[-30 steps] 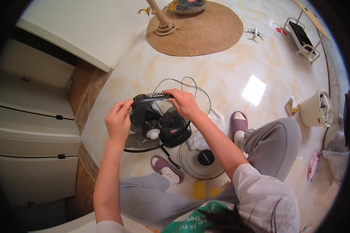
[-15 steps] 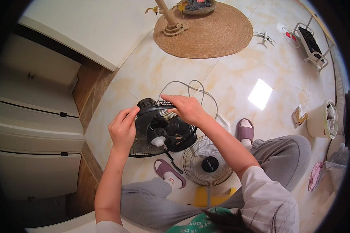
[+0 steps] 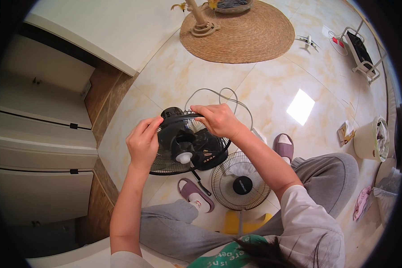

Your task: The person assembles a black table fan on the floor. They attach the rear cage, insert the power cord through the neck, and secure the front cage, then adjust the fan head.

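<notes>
Both hands are at the far edge of a black electric fan (image 3: 169, 166) standing on the floor in front of me. Its blades are see-through dark, with a white knob (image 3: 183, 157) at the hub. My left hand (image 3: 143, 145) pinches the black rim ring (image 3: 179, 119) at its left part. Farther right along the same rim, my right hand (image 3: 219, 120) grips with thumb and fingers. A thin black bar (image 3: 202, 186) juts from the fan's near side. Close by lies the round wire front grille (image 3: 228, 196), with a black disc at its centre.
A grey cord (image 3: 250, 114) loops behind the fan. My feet in purple slippers (image 3: 192, 192) flank the grille; something yellow (image 3: 232, 222) lies nearer me. White cabinets (image 3: 40, 192) line the left. A round woven mat (image 3: 241, 40) lies ahead, a waste bin (image 3: 366, 143) to the right.
The view has shifted slightly. Both hands stay on the rim; my right hand has its fingers a little more curled over it.
</notes>
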Demonstrator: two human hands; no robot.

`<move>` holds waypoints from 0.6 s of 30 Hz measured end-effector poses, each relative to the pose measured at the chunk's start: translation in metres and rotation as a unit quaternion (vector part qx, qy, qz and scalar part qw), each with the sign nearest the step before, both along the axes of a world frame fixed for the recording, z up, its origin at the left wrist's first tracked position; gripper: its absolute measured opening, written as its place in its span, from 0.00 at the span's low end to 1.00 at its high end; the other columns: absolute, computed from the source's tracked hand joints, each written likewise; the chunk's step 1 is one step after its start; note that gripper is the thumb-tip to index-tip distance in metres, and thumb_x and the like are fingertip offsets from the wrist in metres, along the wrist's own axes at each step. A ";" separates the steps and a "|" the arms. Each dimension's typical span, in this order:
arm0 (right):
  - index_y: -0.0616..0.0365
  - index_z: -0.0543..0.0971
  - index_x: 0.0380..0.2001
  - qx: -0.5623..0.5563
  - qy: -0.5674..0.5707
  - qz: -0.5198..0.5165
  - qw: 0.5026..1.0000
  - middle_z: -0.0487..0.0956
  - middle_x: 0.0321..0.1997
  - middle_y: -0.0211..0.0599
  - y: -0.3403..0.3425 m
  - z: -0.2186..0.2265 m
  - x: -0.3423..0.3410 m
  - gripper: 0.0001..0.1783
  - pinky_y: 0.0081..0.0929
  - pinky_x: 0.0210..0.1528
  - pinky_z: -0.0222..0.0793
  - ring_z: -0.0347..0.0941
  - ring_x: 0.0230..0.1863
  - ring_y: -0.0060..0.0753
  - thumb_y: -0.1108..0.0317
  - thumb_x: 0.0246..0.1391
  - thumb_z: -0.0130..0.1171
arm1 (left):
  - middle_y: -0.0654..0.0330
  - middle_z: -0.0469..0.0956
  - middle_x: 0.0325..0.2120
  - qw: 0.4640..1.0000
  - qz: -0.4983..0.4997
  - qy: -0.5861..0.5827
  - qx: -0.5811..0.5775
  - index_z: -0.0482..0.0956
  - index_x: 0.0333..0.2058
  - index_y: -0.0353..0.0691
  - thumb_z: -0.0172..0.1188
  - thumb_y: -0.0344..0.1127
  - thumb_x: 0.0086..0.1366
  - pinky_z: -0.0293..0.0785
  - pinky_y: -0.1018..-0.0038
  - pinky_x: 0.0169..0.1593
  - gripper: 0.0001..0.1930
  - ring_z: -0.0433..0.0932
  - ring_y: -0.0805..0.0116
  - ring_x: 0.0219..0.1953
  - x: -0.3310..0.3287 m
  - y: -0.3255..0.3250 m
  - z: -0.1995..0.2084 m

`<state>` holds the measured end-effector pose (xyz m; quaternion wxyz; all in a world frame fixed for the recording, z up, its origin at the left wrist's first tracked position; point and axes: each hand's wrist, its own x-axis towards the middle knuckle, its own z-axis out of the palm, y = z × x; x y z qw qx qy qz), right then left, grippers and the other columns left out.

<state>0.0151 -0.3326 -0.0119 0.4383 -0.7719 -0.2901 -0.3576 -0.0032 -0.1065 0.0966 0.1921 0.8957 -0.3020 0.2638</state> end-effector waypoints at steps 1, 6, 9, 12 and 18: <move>0.57 0.76 0.42 -0.004 -0.004 -0.017 1.000 0.81 0.27 0.36 0.002 -0.001 -0.001 0.15 0.33 0.23 0.71 0.78 0.24 0.40 0.62 0.54 0.63 | 0.61 0.81 0.32 1.000 -0.004 -0.008 0.007 0.83 0.36 0.40 0.62 0.17 0.52 0.76 0.73 0.33 0.14 0.81 0.63 0.31 0.000 0.000 0.000; 0.56 0.77 0.41 0.014 -0.005 -0.048 0.999 0.81 0.27 0.35 0.004 -0.001 -0.005 0.14 0.33 0.25 0.72 0.78 0.25 0.40 0.62 0.53 0.63 | 0.62 0.81 0.31 1.000 -0.001 -0.010 0.012 0.83 0.36 0.40 0.62 0.18 0.52 0.76 0.73 0.33 0.13 0.80 0.63 0.30 0.002 -0.002 -0.002; 0.53 0.77 0.47 -0.011 0.079 0.012 0.997 0.82 0.31 0.36 -0.004 0.003 0.000 0.19 0.33 0.29 0.74 0.79 0.29 0.42 0.62 0.52 0.64 | 0.62 0.81 0.31 1.000 0.010 0.006 0.002 0.83 0.36 0.40 0.62 0.19 0.53 0.76 0.73 0.32 0.13 0.80 0.63 0.30 0.003 -0.002 0.000; 0.49 0.74 0.55 0.049 0.136 0.062 0.988 0.82 0.35 0.38 -0.009 0.003 -0.001 0.26 0.31 0.35 0.75 0.80 0.34 0.42 0.60 0.52 0.65 | 0.61 0.81 0.32 1.000 0.000 0.019 0.012 0.83 0.38 0.40 0.62 0.19 0.54 0.76 0.73 0.33 0.13 0.80 0.62 0.31 0.002 -0.004 0.004; 0.51 0.68 0.61 0.174 0.277 0.086 0.941 0.81 0.49 0.39 -0.021 -0.022 -0.026 0.31 0.30 0.49 0.75 0.78 0.48 0.35 0.71 0.54 0.64 | 0.55 0.78 0.47 0.994 0.020 0.093 0.043 0.79 0.47 0.41 0.59 0.26 0.61 0.75 0.67 0.47 0.15 0.79 0.54 0.46 0.001 -0.002 0.011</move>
